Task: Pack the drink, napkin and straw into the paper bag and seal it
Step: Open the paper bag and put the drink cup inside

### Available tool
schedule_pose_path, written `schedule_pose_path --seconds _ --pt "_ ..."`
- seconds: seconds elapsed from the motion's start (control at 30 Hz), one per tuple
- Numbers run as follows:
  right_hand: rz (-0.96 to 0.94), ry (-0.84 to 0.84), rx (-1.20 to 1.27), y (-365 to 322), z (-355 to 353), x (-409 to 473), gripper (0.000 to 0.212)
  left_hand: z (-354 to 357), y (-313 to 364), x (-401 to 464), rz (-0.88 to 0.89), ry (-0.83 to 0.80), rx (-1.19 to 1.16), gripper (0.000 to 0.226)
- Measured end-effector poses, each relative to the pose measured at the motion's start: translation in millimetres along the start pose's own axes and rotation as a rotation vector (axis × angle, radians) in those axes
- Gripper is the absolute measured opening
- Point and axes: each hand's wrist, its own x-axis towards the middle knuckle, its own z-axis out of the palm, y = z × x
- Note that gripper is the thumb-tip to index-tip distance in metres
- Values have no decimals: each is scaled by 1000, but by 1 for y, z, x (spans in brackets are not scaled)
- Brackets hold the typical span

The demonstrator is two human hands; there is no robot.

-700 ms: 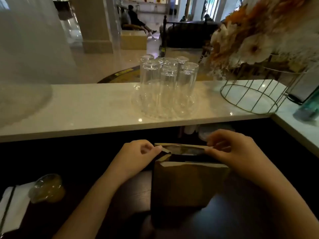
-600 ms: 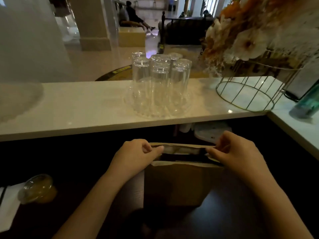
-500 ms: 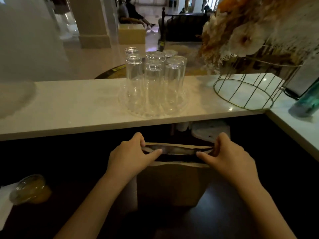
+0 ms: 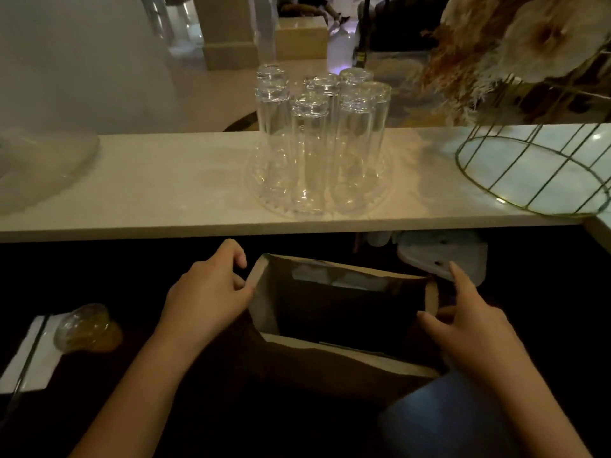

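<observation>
Bag first: the brown paper bag [image 4: 347,368] stands upright on the dark tabletop [image 4: 99,408] between your 2 hands, its mouth spread wide. Your left hand [image 4: 208,295] pinches the bag's left rim between thumb and fingers. Your right hand [image 4: 469,325] holds the right rim, fingers partly spread. Left of your left hand, well apart, the clear domed cup of orange drink [image 4: 87,328] lies beside the white napkin [image 4: 29,355] and thin dark straw [image 4: 31,352].

five glasses [image 4: 317,143], one bag [image 4: 347,368], one drink [image 4: 87,328].
</observation>
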Motion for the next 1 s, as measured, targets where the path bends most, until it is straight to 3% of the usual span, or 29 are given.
schedule_pose_path --seconds 0.17,0.5,0.77,0.83,0.9,1.0 --pt "-120 -119 126 -6 -3 1 37 -17 -25 2 -80 -107 -89 14" --pt "-324 -260 248 -97 50 -10 49 -95 -128 -11 -105 -73 -214 13" --pt "-327 -309 294 -167 111 -25 50 -130 -229 1 -45 -87 -350 3" --pt "-318 -293 302 -177 120 -29 49 -128 -258 10 -55 -54 -378 10" --pt "-318 -280 311 -183 127 -33 48 -118 -285 21 -42 -29 -281 35" --pt "-296 -263 312 -186 135 -37 51 -83 -321 38 68 -197 -19 80"
